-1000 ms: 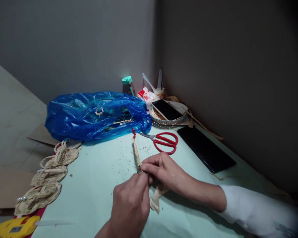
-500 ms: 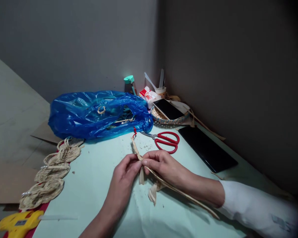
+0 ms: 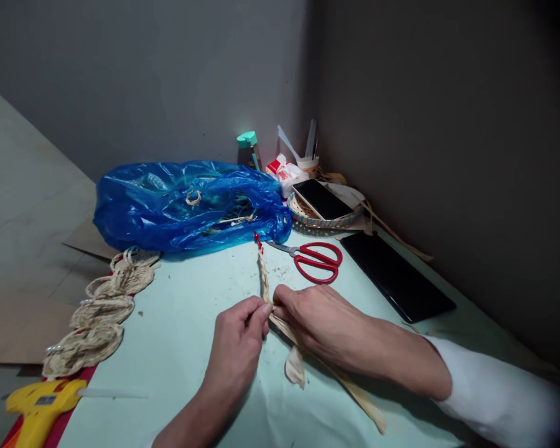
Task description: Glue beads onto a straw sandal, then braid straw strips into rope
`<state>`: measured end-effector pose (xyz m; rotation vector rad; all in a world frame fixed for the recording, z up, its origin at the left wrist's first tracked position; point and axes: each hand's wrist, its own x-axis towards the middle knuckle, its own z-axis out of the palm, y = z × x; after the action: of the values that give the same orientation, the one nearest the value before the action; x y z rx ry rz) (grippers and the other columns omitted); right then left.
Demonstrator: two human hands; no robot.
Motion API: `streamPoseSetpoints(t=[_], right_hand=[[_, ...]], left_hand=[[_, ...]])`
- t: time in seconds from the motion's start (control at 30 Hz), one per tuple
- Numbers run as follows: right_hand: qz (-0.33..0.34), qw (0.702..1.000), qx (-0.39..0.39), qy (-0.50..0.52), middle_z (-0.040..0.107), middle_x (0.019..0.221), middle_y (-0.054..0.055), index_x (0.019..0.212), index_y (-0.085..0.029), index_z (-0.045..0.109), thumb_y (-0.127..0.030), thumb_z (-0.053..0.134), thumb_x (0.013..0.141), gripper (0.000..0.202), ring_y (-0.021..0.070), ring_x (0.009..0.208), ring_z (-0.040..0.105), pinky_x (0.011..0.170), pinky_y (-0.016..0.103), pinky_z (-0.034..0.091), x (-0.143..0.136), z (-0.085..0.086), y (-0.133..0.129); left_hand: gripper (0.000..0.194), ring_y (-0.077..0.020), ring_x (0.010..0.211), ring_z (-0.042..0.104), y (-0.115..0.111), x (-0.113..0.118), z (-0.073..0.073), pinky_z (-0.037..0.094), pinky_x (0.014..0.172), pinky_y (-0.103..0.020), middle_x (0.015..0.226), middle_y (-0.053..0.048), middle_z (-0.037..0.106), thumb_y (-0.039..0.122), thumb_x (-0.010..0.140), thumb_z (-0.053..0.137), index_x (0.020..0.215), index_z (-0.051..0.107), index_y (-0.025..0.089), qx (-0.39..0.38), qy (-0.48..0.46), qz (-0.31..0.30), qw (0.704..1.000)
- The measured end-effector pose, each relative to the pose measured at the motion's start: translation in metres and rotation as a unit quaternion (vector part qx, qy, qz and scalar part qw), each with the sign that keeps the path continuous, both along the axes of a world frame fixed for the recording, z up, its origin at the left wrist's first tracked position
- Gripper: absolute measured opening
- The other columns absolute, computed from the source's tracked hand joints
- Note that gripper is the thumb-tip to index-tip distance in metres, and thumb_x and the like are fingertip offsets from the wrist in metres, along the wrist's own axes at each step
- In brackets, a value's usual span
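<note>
A pale braid of dried plant fibre (image 3: 264, 278) runs up the table, its far end bound with red string (image 3: 258, 240). At its near end, my left hand (image 3: 242, 333) pinches it between thumb and fingers. My right hand (image 3: 324, 317) is closed on the loose strands beside the left fingertips; its fingertips are partly hidden. One long flat strip (image 3: 361, 401) trails from under the right hand toward the lower right. A shorter curled strip end (image 3: 295, 367) hangs below the hands. Red-handled scissors (image 3: 320, 261) lie just beyond the right hand.
A blue plastic bag (image 3: 168, 208) lies at the back. Coiled braided pieces (image 3: 100, 311) line the left edge above a yellow glue gun (image 3: 44, 401). To the right are a black tablet-like slab (image 3: 396, 277) and a phone (image 3: 323, 199) on a woven basket (image 3: 303, 218).
My right hand has turned over, knuckles up, and shifted slightly right. The braid stands straighter, and the long strip has swung down. The whole view has shifted a little.
</note>
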<state>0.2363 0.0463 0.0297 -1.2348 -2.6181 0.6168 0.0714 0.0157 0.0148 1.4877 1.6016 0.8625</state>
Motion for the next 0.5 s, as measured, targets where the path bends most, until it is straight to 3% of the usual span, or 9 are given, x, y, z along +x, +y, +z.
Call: streamPoseSetpoints(t=[0.1,0.23,0.4,0.5], right_hand=[[0.011,0.994,0.081,-0.072,0.061,0.064,0.003,0.083,-0.018,0.051,-0.016,0.047,0.085,0.005,0.0119,0.044,0.039,0.048,0.029,0.012,-0.001,-0.002,-0.003],[0.034,0.983,0.175,-0.047,0.061,0.064,0.003,0.086,-0.016,0.054,-0.012,0.049,0.077,0.012,0.0145,0.047,0.047,0.047,0.031,0.012,-0.002,-0.007,-0.010],[0.164,0.939,0.301,-0.042,0.060,0.068,0.007,0.086,-0.009,0.058,-0.007,0.046,0.080,0.014,0.0192,0.054,0.054,0.047,0.033,0.023,-0.013,-0.020,-0.022],[0.200,0.914,0.345,-0.075,0.061,0.070,0.009,0.086,-0.006,0.060,-0.002,0.041,0.082,0.020,0.0213,0.056,0.055,0.047,0.034,0.027,-0.021,-0.027,-0.027]], left_hand=[[0.038,-0.0103,0.049,0.033,0.003,-0.002,-0.004,0.026,0.051,-0.024,0.049,0.004,0.038,0.037,0.084,0.053,0.052,0.047,0.018,-0.012,-0.024,0.028,0.999],[0.032,-0.0099,0.052,0.037,0.008,-0.004,-0.010,0.030,0.054,-0.023,0.052,0.003,0.047,0.036,0.079,0.058,0.054,0.057,0.016,-0.017,-0.068,0.043,0.997],[0.024,-0.0151,0.065,0.051,0.007,0.002,-0.007,0.039,0.064,-0.025,0.063,-0.002,0.062,0.036,0.073,0.063,0.062,0.066,0.014,-0.058,-0.102,0.048,0.992],[0.026,-0.0168,0.067,0.053,0.005,0.004,-0.005,0.041,0.065,-0.026,0.065,-0.003,0.064,0.038,0.072,0.064,0.066,0.069,0.013,-0.092,-0.123,0.040,0.987]])
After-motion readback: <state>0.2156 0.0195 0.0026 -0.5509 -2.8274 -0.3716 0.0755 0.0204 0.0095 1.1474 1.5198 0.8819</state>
